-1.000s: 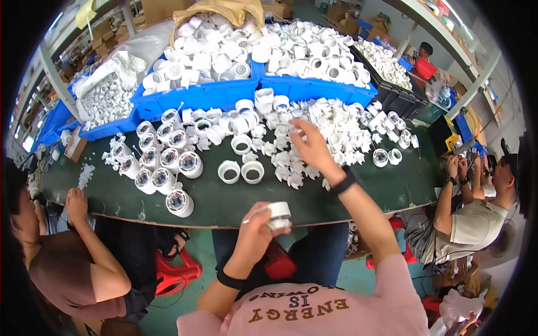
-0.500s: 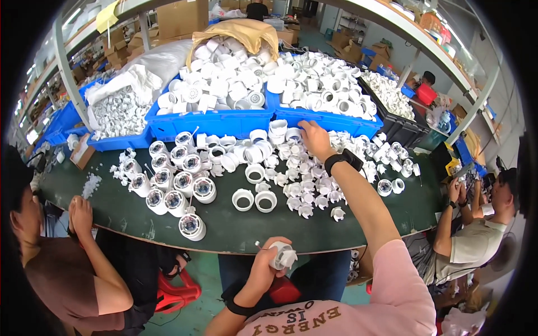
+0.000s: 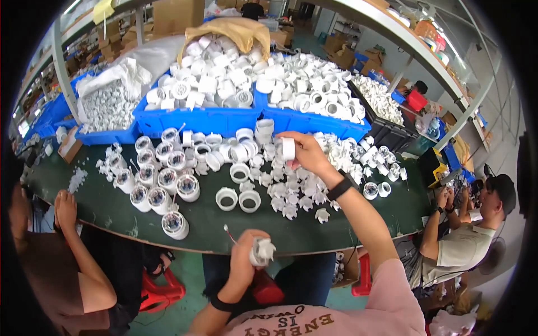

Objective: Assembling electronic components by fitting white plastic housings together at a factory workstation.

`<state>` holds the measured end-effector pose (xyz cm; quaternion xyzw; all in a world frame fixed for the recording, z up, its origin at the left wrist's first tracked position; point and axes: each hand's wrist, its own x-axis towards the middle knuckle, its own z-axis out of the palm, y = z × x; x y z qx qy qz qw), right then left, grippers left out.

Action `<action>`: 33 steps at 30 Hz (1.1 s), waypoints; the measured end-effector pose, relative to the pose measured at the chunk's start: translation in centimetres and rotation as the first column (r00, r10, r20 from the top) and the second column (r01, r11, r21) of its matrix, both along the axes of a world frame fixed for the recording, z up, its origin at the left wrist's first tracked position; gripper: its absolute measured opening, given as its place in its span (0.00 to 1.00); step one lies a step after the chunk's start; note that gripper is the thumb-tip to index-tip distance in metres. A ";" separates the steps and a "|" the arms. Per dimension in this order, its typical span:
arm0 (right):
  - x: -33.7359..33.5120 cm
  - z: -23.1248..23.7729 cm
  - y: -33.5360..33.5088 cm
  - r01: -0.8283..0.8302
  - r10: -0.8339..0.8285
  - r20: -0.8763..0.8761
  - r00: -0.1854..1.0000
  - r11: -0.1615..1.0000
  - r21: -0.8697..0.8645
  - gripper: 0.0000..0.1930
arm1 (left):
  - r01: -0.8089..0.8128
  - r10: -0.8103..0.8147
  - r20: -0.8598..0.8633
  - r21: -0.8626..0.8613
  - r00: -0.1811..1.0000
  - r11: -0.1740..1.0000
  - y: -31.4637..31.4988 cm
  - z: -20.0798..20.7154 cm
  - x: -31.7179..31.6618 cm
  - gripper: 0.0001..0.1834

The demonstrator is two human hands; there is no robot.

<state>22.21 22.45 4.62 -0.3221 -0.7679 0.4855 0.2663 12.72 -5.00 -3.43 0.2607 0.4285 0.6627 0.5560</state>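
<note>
At the table's front edge my left hand point(image 3: 242, 259) is closed round a white cylindrical lamp-like part point(image 3: 260, 255). A pronged white plastic piece sits on the part, and a thin wire sticks out beside it. Over the table my right hand point(image 3: 309, 152) pinches a white plastic ring point(image 3: 288, 149) by its side. Below this hand lies a pile of small white pronged pieces point(image 3: 290, 190). Left of the pile stand loose white rings point(image 3: 249, 201). Further left are several white cylindrical units with clear shiny tops point(image 3: 188, 187), some with wires.
Blue bins point(image 3: 202, 120) heaped with white parts line the back, beside a black crate point(image 3: 386, 131) of small pieces. A metal shelf post point(image 3: 66, 84) rises at the left. Other people sit at both sides, near red stools point(image 3: 162, 291).
My right hand has come away from the blue bin's front with a white ring in its fingers. My left hand still holds its part. The whole view has shifted slightly.
</note>
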 end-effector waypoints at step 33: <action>10.2 -4.9 -21.5 -0.331 0.054 -0.693 0.719 0.903 -0.273 0.31 | -0.040 0.069 -0.411 0.079 0.909 0.996 0.0 4.1 1.5 0.26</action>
